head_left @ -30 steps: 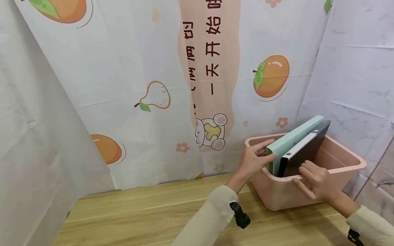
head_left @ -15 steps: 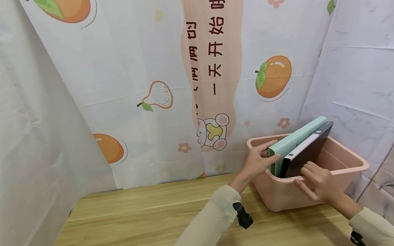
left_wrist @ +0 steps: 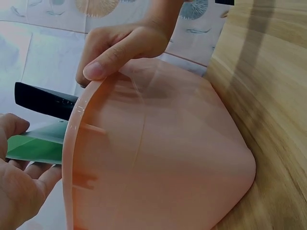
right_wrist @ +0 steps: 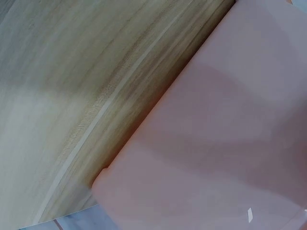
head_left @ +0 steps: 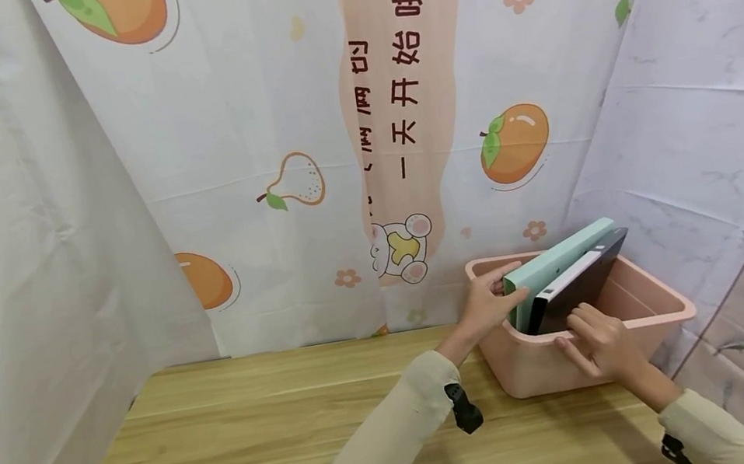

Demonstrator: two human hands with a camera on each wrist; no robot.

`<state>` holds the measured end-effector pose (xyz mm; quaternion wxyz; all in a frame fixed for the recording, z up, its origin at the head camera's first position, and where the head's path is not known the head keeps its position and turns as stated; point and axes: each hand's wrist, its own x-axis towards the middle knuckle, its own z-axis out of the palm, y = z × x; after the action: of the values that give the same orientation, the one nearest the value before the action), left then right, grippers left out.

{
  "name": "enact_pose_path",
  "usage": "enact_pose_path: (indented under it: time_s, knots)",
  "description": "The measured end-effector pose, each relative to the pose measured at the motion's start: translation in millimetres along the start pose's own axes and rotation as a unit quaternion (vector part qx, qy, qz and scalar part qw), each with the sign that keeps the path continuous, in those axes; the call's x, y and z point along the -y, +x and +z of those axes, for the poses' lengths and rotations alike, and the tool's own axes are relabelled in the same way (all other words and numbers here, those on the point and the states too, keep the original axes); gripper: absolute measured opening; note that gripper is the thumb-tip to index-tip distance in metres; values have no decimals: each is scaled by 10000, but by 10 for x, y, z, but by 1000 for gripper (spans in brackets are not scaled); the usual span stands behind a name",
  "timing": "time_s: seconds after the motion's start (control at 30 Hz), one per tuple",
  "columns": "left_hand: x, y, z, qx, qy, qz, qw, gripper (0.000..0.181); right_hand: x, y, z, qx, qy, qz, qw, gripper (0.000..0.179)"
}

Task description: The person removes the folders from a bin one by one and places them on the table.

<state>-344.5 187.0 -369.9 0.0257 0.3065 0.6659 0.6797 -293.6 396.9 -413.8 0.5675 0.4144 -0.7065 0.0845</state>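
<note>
A pink plastic bin (head_left: 538,367) stands at the right of the table. Inside it, two file folders lean side by side: a mint-green one (head_left: 558,253) and a black one (head_left: 584,289) with a pale label strip on its spine. My left hand (head_left: 483,310) pinches the near end of the green folder between thumb and fingers. In the left wrist view that folder's green inside (left_wrist: 36,148) shows between them. With fingers over the front rim and thumb outside, my right hand (head_left: 601,343) grips the bin. The right wrist view has only the bin's wall (right_wrist: 225,124) and tabletop.
The wooden table (head_left: 244,437) stretches left of the bin. A fruit-print curtain (head_left: 263,262) hangs behind, and a marbled one (head_left: 706,141) is close on the bin's right side. Black straps sit on both wrists.
</note>
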Motion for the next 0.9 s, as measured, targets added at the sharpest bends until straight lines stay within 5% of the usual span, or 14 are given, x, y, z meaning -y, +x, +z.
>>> enact_pose_path:
  time_s: [0.53, 0.9]
  knots:
    - [11, 48, -33, -112, -596, -481, 9970, 46, -13, -67, 8, 89, -58, 75, 9999, 53]
    - [-20, 47, -50, -16, -753, -489, 9960, 46, 11, -30, 4, 126, -106, 88, 9998, 52]
